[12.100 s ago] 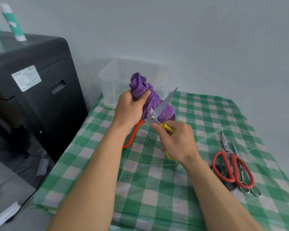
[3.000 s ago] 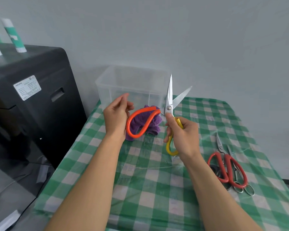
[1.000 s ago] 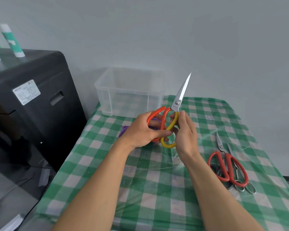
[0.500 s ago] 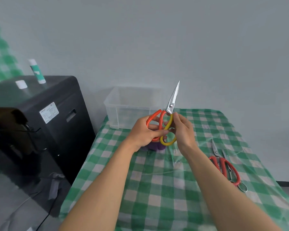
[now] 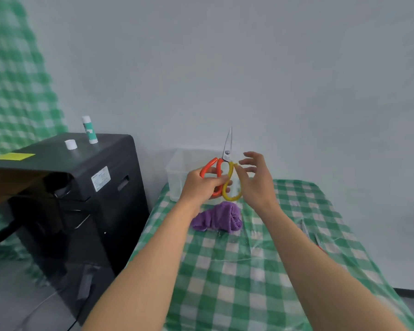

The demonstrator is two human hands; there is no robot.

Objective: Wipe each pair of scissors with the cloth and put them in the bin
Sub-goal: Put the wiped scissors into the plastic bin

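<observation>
From the head view, I am gripping the orange-and-yellow scissors [image 5: 227,152] by the orange loop in my left hand [image 5: 202,185], blades closed and pointing up. My right hand [image 5: 256,182] is hanging open just beside the yellow loop, fingers spread and holding nothing. The purple cloth [image 5: 216,218] is lying below my hands. I judge I am binning this pair: next comes lowering it gently into the clear plastic bin [image 5: 177,168] just beyond my left hand.

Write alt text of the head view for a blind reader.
The left hand grips orange-and-yellow scissors, blades closed, pointing up, before a clear bin; the right hand is open beside them. A purple cloth lies on the table.
</observation>
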